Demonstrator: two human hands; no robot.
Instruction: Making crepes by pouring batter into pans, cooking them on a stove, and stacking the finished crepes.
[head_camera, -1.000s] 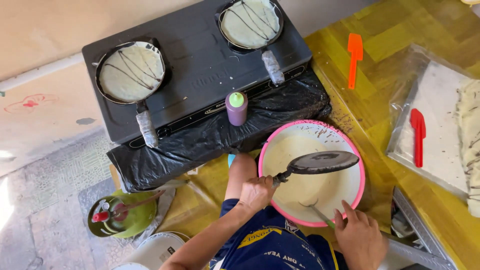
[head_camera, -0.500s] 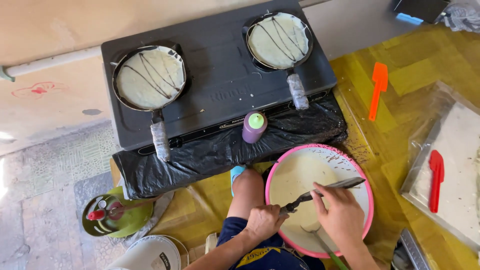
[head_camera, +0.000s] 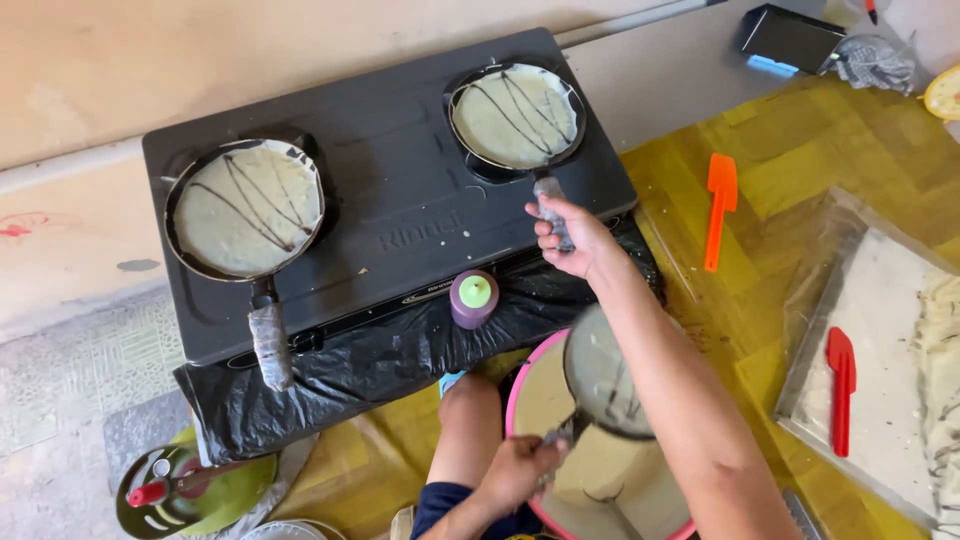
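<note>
My right hand (head_camera: 568, 235) grips the wrapped handle of the right frying pan (head_camera: 515, 115) on the black two-burner stove (head_camera: 400, 200). That pan holds a pale crepe with dark drizzled lines. My left hand (head_camera: 515, 468) holds the handle of a small batter-smeared pan (head_camera: 600, 375), tilted over a pink-rimmed bowl of batter (head_camera: 512, 420). A second pan (head_camera: 247, 207) with a similar drizzled crepe sits on the left burner, its handle pointing toward me. My knee shows below the stove.
A purple bottle with a green cap (head_camera: 473, 298) stands at the stove's front edge on black plastic sheeting (head_camera: 330, 385). An orange spatula (head_camera: 719, 205) lies on the yellow floor covering. A red spatula (head_camera: 840, 385) rests on a plastic-covered tray (head_camera: 880, 330). A green dish (head_camera: 190, 490) sits lower left.
My right hand left the batter bowl and reached up to the right pan's handle. The small pan in my left hand tipped from flat to tilted over the bowl.
</note>
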